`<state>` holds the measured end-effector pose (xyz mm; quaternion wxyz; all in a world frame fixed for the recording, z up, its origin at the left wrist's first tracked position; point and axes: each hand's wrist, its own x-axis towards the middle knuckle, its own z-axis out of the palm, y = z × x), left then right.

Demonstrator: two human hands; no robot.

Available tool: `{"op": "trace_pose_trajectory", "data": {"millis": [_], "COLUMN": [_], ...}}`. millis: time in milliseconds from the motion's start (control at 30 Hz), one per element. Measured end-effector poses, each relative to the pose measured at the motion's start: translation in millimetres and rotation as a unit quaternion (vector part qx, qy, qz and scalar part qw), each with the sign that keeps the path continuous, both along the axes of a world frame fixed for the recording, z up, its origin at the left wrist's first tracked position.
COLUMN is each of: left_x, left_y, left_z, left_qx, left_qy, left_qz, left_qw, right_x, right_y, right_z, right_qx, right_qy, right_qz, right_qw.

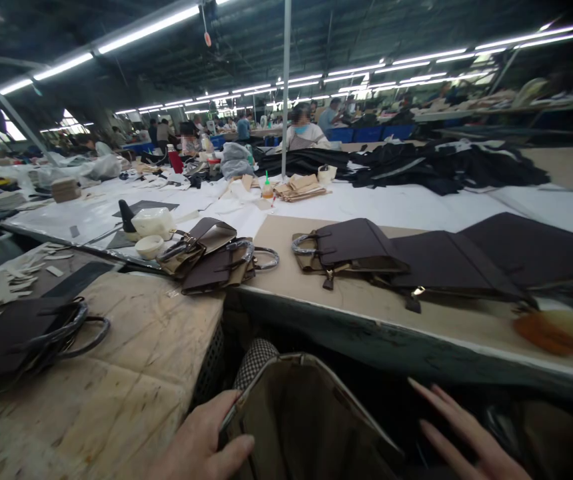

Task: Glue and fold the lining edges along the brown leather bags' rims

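My left hand (201, 443) grips the left rim of an olive-brown bag piece (306, 420) held low in my lap, thumb laid over its front. To its right my right hand (459, 433) hovers with fingers straight and spread, holding nothing and not clearly touching the piece. Part of a checked fabric (255, 360) shows behind the bag piece. On the table ahead lie dark brown handbags with metal handles: one pile (211, 257) at the table corner and another bag (351, 250) to its right.
A dark bag with ring handles (31, 337) lies on the worn wooden bench at left. White bowls (150, 233), paper scraps, flat dark panels (491, 257) and black fabric (441, 167) cover the long tables. An orange object (556, 330) is at right. People work in the background.
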<state>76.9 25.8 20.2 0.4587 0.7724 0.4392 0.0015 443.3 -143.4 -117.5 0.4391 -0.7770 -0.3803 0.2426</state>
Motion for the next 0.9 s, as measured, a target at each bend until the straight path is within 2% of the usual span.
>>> {"op": "trace_pose_trajectory", "data": {"millis": [67,133,200,233,367,500,600,733,900], "left_x": [2.4,3.5,3.5,2.9,-3.7,-14.3,-21.3,-28.1,-31.5], "left_y": [3.4,6.0,7.5,8.0,10.6,15.7,18.2,17.2,13.4], "left_z": [-1.2,-3.1,-5.6,-6.9,-11.6,-17.8,-24.0,-33.1,-42.9], "left_qx": [-0.012,-0.026,-0.037,-0.040,-0.067,-0.094,-0.097,-0.067,-0.015], "left_qy": [0.002,-0.016,-0.031,-0.034,-0.039,-0.056,-0.067,-0.047,-0.027], "left_qz": [-0.008,-0.006,0.003,0.010,0.039,0.061,0.089,0.137,0.176], "left_qw": [1.000,1.000,0.999,0.999,0.996,0.992,0.989,0.987,0.984], "right_x": [-6.7,-26.3,-51.9,-64.1,-94.6,-100.7,-100.2,-98.9,-101.8], "right_y": [29.9,66.6,103.7,120.9,171.1,193.3,201.9,210.2,220.9], "right_z": [41.2,78.0,97.7,100.0,78.3,57.6,56.7,59.3,54.4], "right_qx": [0.035,0.055,0.064,0.072,0.065,0.055,0.033,-0.012,-0.032], "right_qy": [-0.080,-0.083,-0.069,-0.075,-0.125,-0.085,-0.005,0.095,0.155], "right_qz": [0.086,0.235,0.381,0.422,0.482,0.518,0.541,0.579,0.581], "right_qw": [0.992,0.967,0.920,0.900,0.865,0.849,0.840,0.810,0.798]}}
